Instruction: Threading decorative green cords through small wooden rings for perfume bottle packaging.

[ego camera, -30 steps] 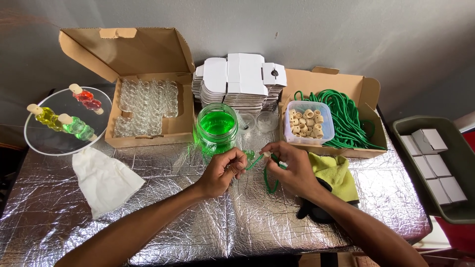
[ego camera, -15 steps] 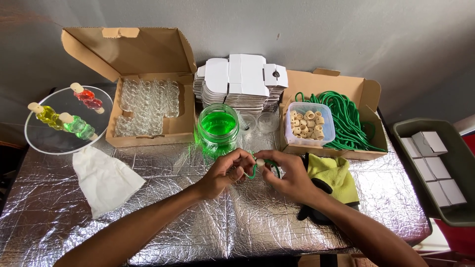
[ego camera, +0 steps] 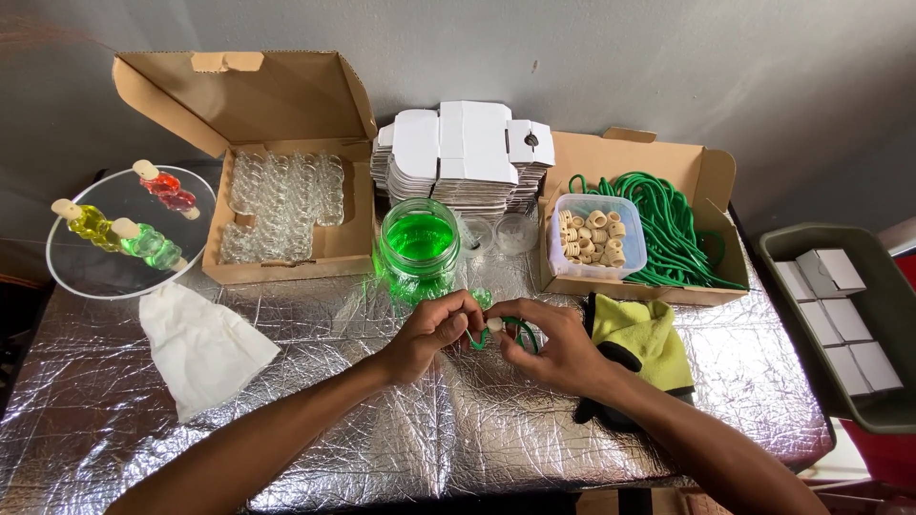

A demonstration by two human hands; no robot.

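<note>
Hands moved closer | left hand [ego camera: 429,334], right hand [ego camera: 558,348] pinch green cord [ego camera: 510,329] | axis left-right

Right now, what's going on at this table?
A person is working a green cord between both hands over the foil-covered table. The left hand pinches one end, with a small pale bead on the cord at its fingertips; the right hand grips the loop beside it. Just behind stands a jar of green liquid. To the right, a cardboard box holds more green cord and a tub of beads.
</note>
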